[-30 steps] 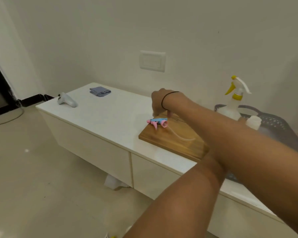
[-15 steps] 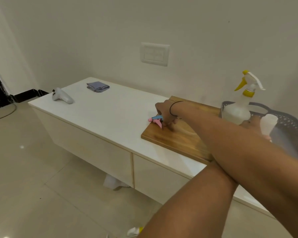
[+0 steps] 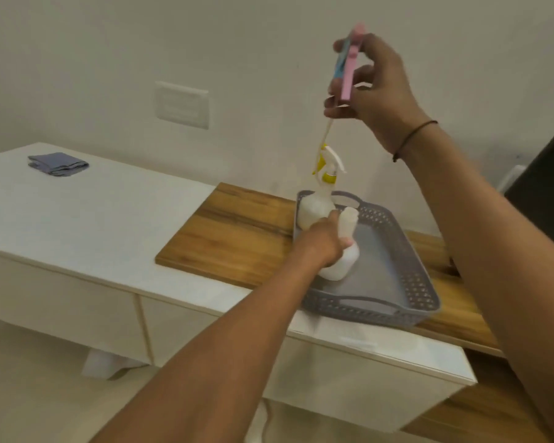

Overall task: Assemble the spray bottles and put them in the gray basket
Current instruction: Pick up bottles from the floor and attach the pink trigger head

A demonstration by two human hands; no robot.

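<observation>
right hand: grip pinches pink-blue spray head raised above gray basket | left hand: curled round capless white bottle in basket | left fingers hidden, spray tube blurred

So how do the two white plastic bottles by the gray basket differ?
The white plastic bottle with the yellow spray head stands upright at the far corner of the gray plastic basket, untouched. The capless white plastic bottle has no sprayer, leans, and is gripped by the left hand; the right hand holds its pink and blue spray head high above. Both are white and similarly shaped.
</observation>
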